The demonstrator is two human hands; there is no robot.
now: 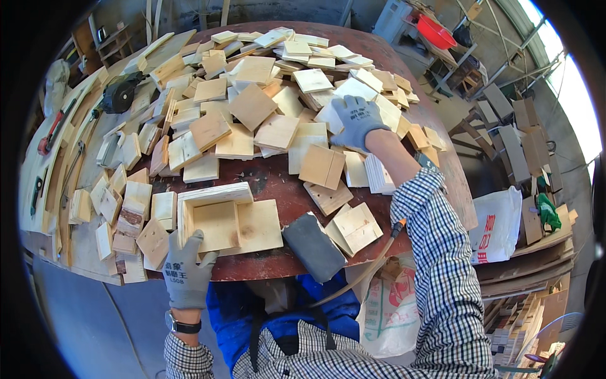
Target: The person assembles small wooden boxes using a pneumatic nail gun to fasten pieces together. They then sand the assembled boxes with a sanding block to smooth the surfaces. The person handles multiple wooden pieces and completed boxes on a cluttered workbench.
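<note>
A small open wooden box (216,193), made of pale boards, lies at the near edge of the red table. My left hand (188,273), in a grey glove, grips its near left corner, fingers on the side board. Inside the box and jutting out to its right are flat wooden pieces (260,226). My right hand (358,121), also gloved in grey, reaches far over a heap of square wooden blocks (254,106). Its fingers are stretched out and apart on the blocks, beside a pale block (329,117). The undersides of the fingers are hidden.
A dark grey block (314,247) sits at the near edge beside loose wooden blocks (353,228). Long planks (53,183) line the left, bearing a black tape reel (122,93) and red-handled pliers (50,134). A tan hose (372,264) runs beside my right forearm.
</note>
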